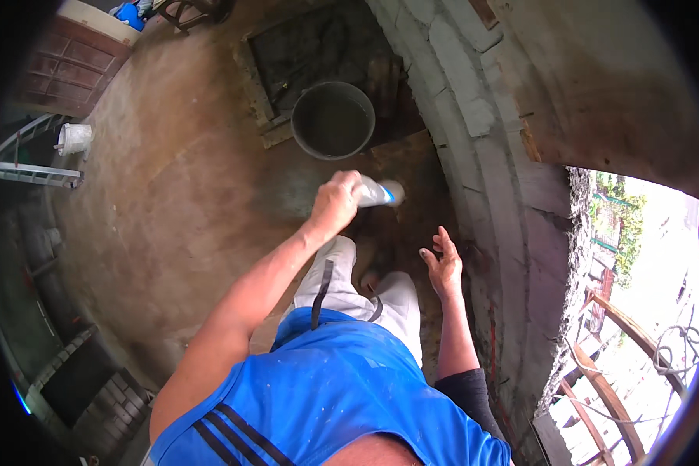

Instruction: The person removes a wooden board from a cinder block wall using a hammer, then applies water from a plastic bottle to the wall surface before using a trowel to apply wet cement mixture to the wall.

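My left hand is closed around one end of a whitish plastic bottle with a blue band. The bottle lies nearly level, its rounded end pointing right, and is slightly blurred. Just beyond it stands a dark round bucket with murky grey contents. My right hand is raised to the right of my knees, fingers apart and holding nothing. It is nearest to the grey block wall.
Behind the bucket lies a wood-edged mixing trough with dark grey material. A window opening breaks the wall at right, with wooden poles outside. On the left are a white bucket, a metal ladder and a brown door.
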Demonstrator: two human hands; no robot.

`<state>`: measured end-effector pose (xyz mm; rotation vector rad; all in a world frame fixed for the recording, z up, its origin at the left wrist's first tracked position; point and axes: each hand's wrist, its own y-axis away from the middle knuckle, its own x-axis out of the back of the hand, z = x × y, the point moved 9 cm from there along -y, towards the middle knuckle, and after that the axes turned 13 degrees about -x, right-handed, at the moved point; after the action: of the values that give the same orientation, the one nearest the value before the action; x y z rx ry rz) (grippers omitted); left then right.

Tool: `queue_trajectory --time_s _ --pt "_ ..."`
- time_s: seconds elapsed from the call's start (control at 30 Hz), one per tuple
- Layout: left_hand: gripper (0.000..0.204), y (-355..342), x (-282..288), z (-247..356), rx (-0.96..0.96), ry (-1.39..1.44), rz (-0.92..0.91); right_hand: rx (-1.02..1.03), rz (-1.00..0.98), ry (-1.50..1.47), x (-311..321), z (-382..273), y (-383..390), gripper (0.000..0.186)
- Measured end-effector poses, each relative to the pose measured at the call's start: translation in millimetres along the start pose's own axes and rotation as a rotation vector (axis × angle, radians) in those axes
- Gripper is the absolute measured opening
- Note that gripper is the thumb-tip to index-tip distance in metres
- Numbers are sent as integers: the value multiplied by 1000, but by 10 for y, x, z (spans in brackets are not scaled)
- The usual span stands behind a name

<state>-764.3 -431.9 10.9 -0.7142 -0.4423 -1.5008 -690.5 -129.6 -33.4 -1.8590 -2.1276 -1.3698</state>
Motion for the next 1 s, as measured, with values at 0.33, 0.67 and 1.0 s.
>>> queue_trajectory --time_s 0.33,0.67,1.0 --pt "26 -836 -9 -1764 109 -475 -59 -281 -126 -336 -533 1319 -620 59" --pt "26 -1300 568 -2412 -11 -94 -233 70 70 344 -1224 -1137 -925 94" --pt "50 -2012 1029 -3072 698 890 -460 -74 -119 118 -2295 -3192 -1923 74"
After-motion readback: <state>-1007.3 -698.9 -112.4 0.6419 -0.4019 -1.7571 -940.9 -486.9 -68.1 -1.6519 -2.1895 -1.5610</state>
